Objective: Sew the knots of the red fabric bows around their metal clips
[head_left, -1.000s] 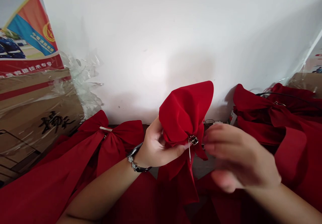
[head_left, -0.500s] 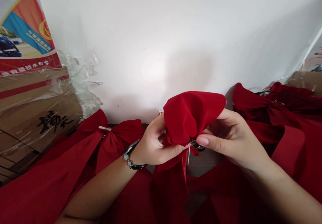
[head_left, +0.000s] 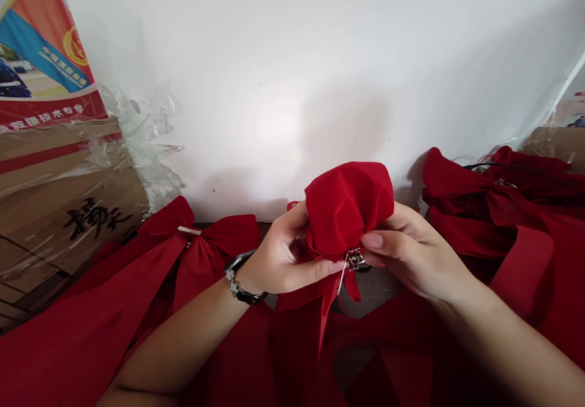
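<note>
We hold a puffy red cloth bow (head_left: pixel 350 206) up in the air in front of us, and a metal pin buckle (head_left: pixel 355 259) sits at its neck. Our left hand (head_left: pixel 286 254) is curled and pinches the cloth by the buckle. Our right hand (head_left: pixel 414 248) pinches from the other side. The pin's sharp end (head_left: pixel 340 285) pokes out, so it seems to need closing. The puff stands straighter than before. More red bows (head_left: pixel 214 242) lie just below.
</note>
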`<state>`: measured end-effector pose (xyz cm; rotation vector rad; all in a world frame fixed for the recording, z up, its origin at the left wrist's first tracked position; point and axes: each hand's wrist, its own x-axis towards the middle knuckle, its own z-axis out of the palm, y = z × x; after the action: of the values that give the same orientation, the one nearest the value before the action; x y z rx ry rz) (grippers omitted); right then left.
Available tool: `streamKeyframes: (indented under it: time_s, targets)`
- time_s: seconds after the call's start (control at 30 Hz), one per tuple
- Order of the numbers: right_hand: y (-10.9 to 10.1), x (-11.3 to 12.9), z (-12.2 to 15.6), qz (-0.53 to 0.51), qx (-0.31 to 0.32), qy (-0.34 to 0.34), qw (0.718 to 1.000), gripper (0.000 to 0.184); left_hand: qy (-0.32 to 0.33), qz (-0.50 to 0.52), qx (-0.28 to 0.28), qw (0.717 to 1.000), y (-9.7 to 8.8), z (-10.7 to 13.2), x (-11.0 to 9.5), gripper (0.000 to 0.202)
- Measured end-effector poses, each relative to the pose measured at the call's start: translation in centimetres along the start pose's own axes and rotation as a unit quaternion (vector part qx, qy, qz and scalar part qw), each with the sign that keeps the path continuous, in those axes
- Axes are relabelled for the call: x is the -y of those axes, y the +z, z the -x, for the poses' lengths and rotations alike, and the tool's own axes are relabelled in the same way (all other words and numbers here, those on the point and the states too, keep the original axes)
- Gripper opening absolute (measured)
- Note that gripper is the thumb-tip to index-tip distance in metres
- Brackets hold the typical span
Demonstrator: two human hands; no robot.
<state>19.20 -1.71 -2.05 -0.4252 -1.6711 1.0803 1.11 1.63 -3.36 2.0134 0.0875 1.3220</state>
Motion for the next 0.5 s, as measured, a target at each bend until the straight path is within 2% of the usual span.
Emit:
streamKeyframes:
  time_s: [0.1, 0.2, 0.3, 0.5]
  targets:
    - [0.33, 0.45, 0.08, 0.067, -0.007, -0.030, 0.997, 0.006, -0.008, 0.018, 0.036, 0.999, -0.14, -0.12, -0.43, 0.036]
    - [0.67, 0.77, 0.09, 0.134, -0.028, -0.075, 0.988, 0.007, 0.018, 0.042, 0.082, 0.996, -0.30, -0.49, -0.82, 0.050]
    - [0.92, 0.86, 0.17, 0.167, -0.045, -0.098, 0.980, 0.008, 0.027, 0.033, 0.081, 0.996, -0.40, -0.65, -0.88, 0.062]
    - [1.08, 1.02, 0.22, 0.208, -0.060, -0.122, 0.969, 0.006, -0.017, 0.079, 0.077, 0.994, -0.59, -0.15, -0.50, 0.074]
